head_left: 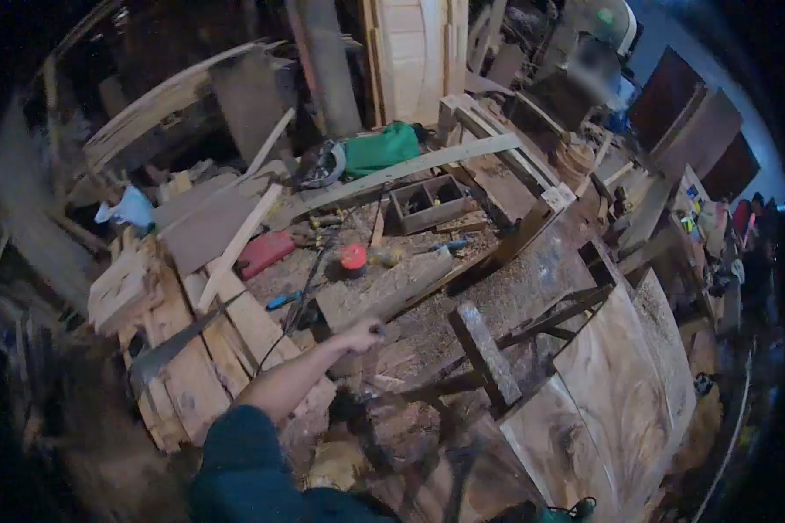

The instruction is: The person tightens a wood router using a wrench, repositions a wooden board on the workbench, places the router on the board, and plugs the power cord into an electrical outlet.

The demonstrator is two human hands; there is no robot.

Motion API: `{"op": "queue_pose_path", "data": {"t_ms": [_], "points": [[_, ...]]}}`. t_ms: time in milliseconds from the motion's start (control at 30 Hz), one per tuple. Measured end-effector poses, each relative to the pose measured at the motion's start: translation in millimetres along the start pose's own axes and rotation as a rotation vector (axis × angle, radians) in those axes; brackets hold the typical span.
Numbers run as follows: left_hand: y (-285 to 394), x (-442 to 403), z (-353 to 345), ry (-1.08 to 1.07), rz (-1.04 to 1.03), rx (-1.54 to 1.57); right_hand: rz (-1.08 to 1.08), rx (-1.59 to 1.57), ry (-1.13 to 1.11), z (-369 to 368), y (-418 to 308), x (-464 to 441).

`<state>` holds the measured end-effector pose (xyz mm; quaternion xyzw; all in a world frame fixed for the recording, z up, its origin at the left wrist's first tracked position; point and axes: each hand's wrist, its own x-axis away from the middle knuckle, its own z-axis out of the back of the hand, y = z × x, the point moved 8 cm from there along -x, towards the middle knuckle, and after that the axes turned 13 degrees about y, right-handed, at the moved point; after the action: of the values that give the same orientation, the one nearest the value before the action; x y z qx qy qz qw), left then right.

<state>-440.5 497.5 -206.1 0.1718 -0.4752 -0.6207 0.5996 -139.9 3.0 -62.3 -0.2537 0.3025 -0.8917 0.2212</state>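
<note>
In front of me, bunched green cloth [382, 152], divided brown wooden box [436, 217], small red-topped round container [354, 257], flat red case [264, 254] left of it.

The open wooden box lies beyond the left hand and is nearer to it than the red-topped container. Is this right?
Not nearer but farther: the head view shows the open wooden box beyond the left hand, with the red-topped container closer.

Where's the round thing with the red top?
In the head view, the red-topped thing is just left of centre, right of the red box and beyond the left hand.
</note>
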Motion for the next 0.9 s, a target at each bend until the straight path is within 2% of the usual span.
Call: {"op": "queue_pose_path", "data": {"t_ms": [33, 100, 133, 200, 233, 300, 433, 533, 633, 800, 900], "points": [[23.3, -38.2, 21.2, 0.071, 0.023, 0.016, -0.011, 0.017, -0.001, -25.2, -19.0, -8.0], [8.5, -158.3, 25.3, 0.2, -0.126, 0.058, -0.038, 0.05, -0.009, -65.3, -49.7, -18.1], [35.3, -188.9, 45.1, 0.298, -0.21, -0.007, -0.039, 0.062, -0.011, -79.7, -62.1, -23.9], [67.6, -245.4, 75.5, 0.373, -0.175, 0.019, -0.069, 0.088, -0.007, -102.5, -84.0, -31.7], [66.8, -274.1, 79.8, 0.346, -0.058, 0.107, -0.076, 0.095, 0.0, -111.3, -90.3, -34.3], [70.0, -331.2, 87.4, 0.386, -0.218, 0.013, -0.117, 0.118, 0.013, -125.6, -101.1, -38.5], [73.5, -388.6, 76.4, 0.137, -0.129, 0.438, -0.191, 0.153, 0.034, -139.9, -108.0, -38.0], [60.7, -410.5, 58.2, -0.098, -0.017, 0.615, -0.237, 0.177, 0.039, -146.5, -106.4, -30.2], [57.2, -415.6, 57.9, -0.077, -0.09, 0.791, -0.269, 0.2, 0.033, -151.1, -102.4, -22.8], [38.0, -425.5, 51.3, -0.087, 0.001, 0.814, -0.312, 0.233, 0.031, -152.4, -94.2, -8.3], [21.0, -467.2, 55.2, 0.07, -0.123, 0.404, -0.324, 0.246, 0.032, -153.1, -88.4, 0.9]]}}
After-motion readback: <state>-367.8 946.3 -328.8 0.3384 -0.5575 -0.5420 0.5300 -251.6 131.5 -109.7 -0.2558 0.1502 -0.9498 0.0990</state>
